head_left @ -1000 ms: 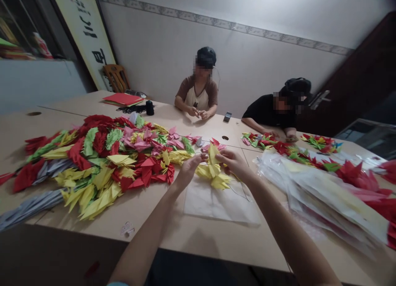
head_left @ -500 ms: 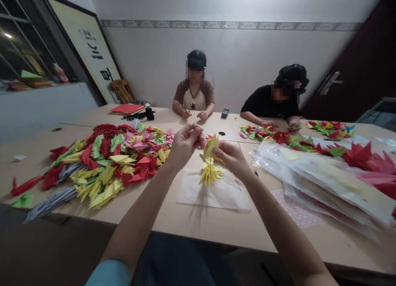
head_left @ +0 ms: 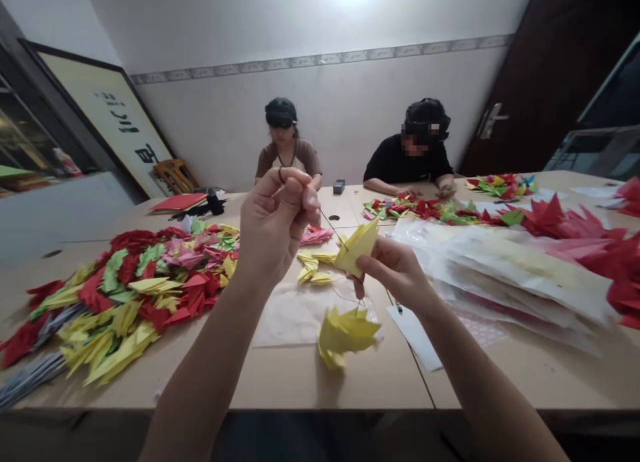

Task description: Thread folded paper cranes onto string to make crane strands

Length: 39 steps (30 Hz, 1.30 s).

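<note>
Strand, thin and dark, was pinched in the fingertips of the left hand and stretched to a yellow folded paper, gripped by the right hand above the middle of the table. Threading of that 1 piece was judged to be in hand. Below, a yellow cluster was suspended towards the near edge. Firm support of the paper and a straight, gentle pull seemed called for, lest it be torn.
</note>
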{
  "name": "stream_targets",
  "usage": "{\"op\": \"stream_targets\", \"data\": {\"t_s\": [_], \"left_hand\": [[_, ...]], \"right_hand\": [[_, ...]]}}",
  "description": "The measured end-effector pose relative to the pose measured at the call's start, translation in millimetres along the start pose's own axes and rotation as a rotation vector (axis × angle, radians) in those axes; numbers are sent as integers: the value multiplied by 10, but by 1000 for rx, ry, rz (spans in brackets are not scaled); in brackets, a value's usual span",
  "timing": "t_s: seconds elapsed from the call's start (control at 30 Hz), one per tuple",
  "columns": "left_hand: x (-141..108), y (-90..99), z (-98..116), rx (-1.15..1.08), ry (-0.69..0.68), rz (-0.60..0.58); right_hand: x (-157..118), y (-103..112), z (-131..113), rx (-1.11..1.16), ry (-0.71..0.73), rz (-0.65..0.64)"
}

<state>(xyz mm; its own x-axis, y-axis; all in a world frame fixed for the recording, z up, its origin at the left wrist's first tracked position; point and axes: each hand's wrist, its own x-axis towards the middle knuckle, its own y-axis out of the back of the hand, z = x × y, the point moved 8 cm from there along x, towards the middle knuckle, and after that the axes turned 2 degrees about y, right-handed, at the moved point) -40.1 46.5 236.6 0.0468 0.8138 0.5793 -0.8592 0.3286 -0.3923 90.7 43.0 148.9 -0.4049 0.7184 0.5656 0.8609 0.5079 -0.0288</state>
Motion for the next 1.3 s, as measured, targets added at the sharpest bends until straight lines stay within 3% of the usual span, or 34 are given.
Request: {"op": "stream_targets", "data": {"t_s": [0.13,0.23,0.3,0.33,0.4,0.5,0.6,0.67,0.73,0.8,0.97,1.03,1.13,1.2,1.3], "left_hand": [[-16,111,85,-142,-41,84],[59,400,134,-239,-89,194],[99,687,40,-219,-106,277],[96,870,-70,-191,-98,341],[16,1303,-467,-108,45,531],[-176,1809,-1085,-59,205,628],[-406,2154,-1465,-34,277,713],[-518,2259,-1573,-29,313,747],[-568,2266,-1599,-4,327,724],[-566,2179,-1551,107,281,613],[-649,1716,-1370,667,25,252],[-714,1502,-1501,786,122,36],[-867,1251,-1763,780,403,-260],[-971,1121,-1864,694,556,-379],[-1076,980,-1926,486,688,-456]], "right_hand": [[-142,16,19,56,-69,-87],[-184,24,171,73,-188,-142],[-194,79,357,48,-257,-132],[-200,112,478,43,-287,-119],[-232,181,779,63,-354,-73],[-353,270,1299,116,-519,35],[-475,343,1615,90,-623,134],[-488,378,1640,-7,-608,148],[-465,386,1580,-91,-572,128],[-445,377,1499,-104,-546,117],[-478,320,1407,18,-529,127],[-501,308,1421,74,-532,150],[-507,300,1439,146,-529,184],[-495,303,1430,183,-515,209],[-480,320,1396,225,-492,243]]}}
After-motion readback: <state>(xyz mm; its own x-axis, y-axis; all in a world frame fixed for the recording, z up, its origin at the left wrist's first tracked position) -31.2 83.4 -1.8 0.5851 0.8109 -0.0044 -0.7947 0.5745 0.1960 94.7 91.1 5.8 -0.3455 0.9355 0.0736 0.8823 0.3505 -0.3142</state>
